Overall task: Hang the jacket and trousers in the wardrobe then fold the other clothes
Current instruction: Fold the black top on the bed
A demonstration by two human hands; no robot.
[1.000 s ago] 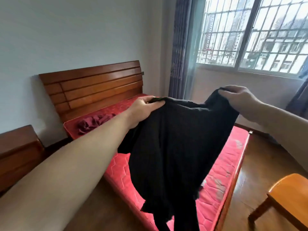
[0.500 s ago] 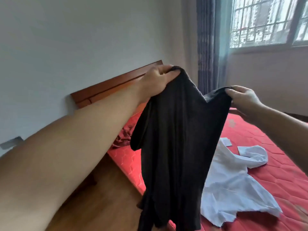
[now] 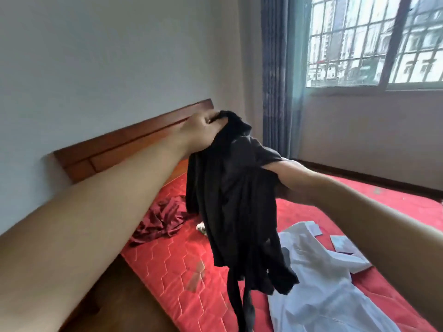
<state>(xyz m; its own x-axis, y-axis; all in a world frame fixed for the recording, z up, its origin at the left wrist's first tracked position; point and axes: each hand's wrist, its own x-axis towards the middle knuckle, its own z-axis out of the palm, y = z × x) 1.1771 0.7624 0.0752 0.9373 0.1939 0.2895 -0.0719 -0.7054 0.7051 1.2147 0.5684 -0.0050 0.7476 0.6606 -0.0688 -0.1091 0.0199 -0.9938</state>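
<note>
Your left hand (image 3: 200, 130) is raised in front of the wooden headboard (image 3: 124, 144), its fingers (image 3: 211, 117) clenched on the top edge of the black garment (image 3: 235, 192), which bunches just beyond the fingertips. Your right hand (image 3: 286, 170) reaches in from the right and is mostly buried in the same black cloth (only the wrist and the back of the hand show), so you cannot tell whether those fingers are gripping or loose.

The black garment hangs from your left fingers and drapes over your right hand, falling in long folds below both, with its lowest strips dangling clear of the red mattress (image 3: 172, 267). It is held in the air over the bed, not lying on it.

Below your right forearm a white shirt (image 3: 318, 283) lies spread flat on the mattress, its collar end up toward the far side. Well below your left fingers and toward the headboard, a dark red garment (image 3: 160, 219) sits crumpled on the mattress; a small pale item (image 3: 201, 227) lies just beside it, too small to identify. Past your right hand a grey-blue curtain (image 3: 275, 75) hangs beside the barred window (image 3: 374, 41).
</note>
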